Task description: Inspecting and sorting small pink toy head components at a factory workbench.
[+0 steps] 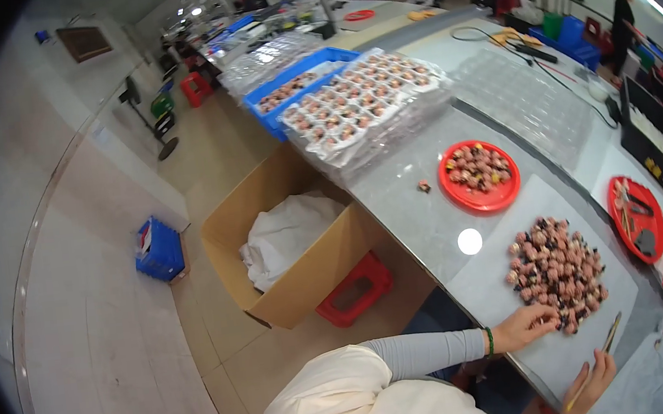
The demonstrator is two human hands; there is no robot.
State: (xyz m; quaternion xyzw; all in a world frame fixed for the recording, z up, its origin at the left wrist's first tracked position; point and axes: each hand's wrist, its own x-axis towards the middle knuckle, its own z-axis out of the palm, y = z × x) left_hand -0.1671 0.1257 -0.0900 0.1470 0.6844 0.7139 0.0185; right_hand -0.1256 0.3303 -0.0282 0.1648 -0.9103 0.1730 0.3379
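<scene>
A heap of small round pinkish-brown and black pieces [555, 267], perhaps tiny figurine heads, lies on a white sheet [478, 276] on the table. At its near left edge is my left hand [527, 327], fingers curled and pressed together against the pieces; what they pinch is hidden. Closer to me, my right hand [590, 383] is closed round a thin paintbrush [611, 332], its slim end slanting up and away toward the heap. Beyond the heap stands a round red tray [451, 193] full of similar pieces, and one loose piece [424, 186] lies left of it.
Clear plastic trays [366, 154] with rows of pieces are stacked at the far left, beside a blue crate [271, 121]. An open cardboard box [305, 263] stands left of the table above a red stool [357, 290]. At right are a red tool tray [639, 250] and a black bin [652, 146].
</scene>
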